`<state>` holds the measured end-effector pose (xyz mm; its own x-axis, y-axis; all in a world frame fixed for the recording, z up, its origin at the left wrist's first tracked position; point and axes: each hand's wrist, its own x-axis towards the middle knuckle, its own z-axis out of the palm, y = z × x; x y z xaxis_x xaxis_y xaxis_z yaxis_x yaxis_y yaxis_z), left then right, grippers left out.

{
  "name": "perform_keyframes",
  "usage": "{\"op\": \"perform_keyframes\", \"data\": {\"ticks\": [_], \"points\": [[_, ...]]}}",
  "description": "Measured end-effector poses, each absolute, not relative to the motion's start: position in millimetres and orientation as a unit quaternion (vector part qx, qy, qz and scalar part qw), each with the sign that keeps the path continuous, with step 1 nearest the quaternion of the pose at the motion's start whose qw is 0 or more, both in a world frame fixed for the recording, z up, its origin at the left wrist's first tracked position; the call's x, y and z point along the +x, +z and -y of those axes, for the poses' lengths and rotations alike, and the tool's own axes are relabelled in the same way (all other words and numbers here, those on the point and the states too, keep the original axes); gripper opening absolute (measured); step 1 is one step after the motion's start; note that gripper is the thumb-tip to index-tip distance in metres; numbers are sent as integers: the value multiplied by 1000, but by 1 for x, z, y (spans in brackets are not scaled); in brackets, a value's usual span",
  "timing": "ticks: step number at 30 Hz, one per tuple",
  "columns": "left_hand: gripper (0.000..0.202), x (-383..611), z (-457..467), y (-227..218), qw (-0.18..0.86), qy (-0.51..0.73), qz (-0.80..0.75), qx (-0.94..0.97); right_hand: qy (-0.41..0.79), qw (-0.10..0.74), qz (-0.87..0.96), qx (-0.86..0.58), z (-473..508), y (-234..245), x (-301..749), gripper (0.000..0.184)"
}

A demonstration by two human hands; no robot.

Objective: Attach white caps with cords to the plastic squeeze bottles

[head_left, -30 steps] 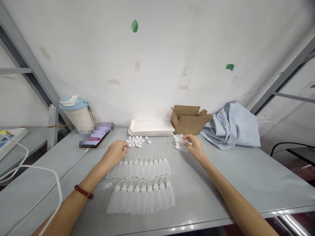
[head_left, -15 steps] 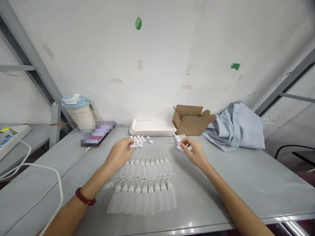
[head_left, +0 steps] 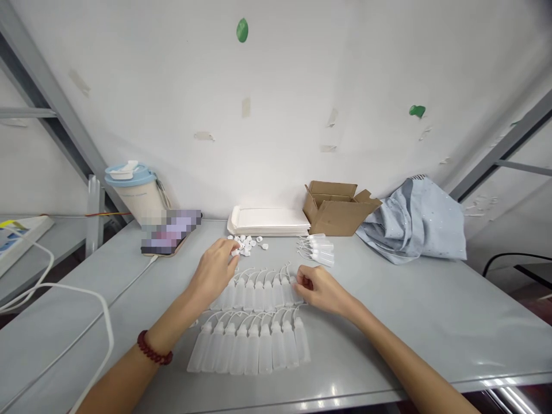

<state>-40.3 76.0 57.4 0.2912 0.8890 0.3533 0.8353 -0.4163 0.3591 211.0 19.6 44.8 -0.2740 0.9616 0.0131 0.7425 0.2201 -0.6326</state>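
My left hand (head_left: 213, 270) reaches to a pile of small white caps (head_left: 245, 248), its thumb and fingertips closing on a cap at the near left edge. My right hand (head_left: 323, 289) has its curled fingers at the right end of the back row of translucent plastic bottles (head_left: 259, 294), pinching the last bottle (head_left: 295, 292), partly hidden by the fingers. A front row of similar bottles (head_left: 253, 348) lies side by side nearer me, each with a thin white strap at its top. A few more bottles (head_left: 323, 250) lie sideways in a small group at the back right.
Behind the caps is a stack of white trays (head_left: 271, 218), beside an open cardboard box (head_left: 342, 215). Blue-grey cloth (head_left: 416, 224) is bunched at the right. A cup (head_left: 140, 192) and a phone (head_left: 172, 233) with a white cable (head_left: 107, 322) are at the left.
My right hand has moved left and toward me, from the sideways bottles to the back row's right end. My left hand stays at the caps, shifted slightly.
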Motion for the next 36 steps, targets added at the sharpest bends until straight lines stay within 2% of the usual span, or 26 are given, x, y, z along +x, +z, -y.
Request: {"op": "perform_keyframes", "data": {"ticks": [5, 9, 12, 15, 19, 27, 32, 36], "points": [[34, -46, -82, 57, -102, 120, -463, 873, 257, 198, 754, -571, -21, 46, 212, 13], [36, -46, -81, 61, -121, 103, -455, 876, 258, 188, 749, -581, -21, 48, 212, 15], [35, -49, -83, 58, -101, 139, -466, 868, 252, 179, 745, -590, -22, 50, 212, 16], [27, -51, -87, 53, -39, 224, -470, 853, 246, 167, 741, -602, -22, 52, 212, 14], [18, -45, -83, 54, 96, 322, -488, 805, 214, 150, 735, -626, -23, 54, 213, 13], [23, -24, -61, 69, 390, 366, -495, 685, 182, 141, 733, -640, -26, 50, 217, 16], [23, -17, -56, 69, 480, 345, -470, 655, 177, 206, 704, -656, -27, 51, 217, 14], [24, -13, -50, 71, 530, 337, -453, 633, 253, 302, 693, -603, -26, 54, 216, 15]]}}
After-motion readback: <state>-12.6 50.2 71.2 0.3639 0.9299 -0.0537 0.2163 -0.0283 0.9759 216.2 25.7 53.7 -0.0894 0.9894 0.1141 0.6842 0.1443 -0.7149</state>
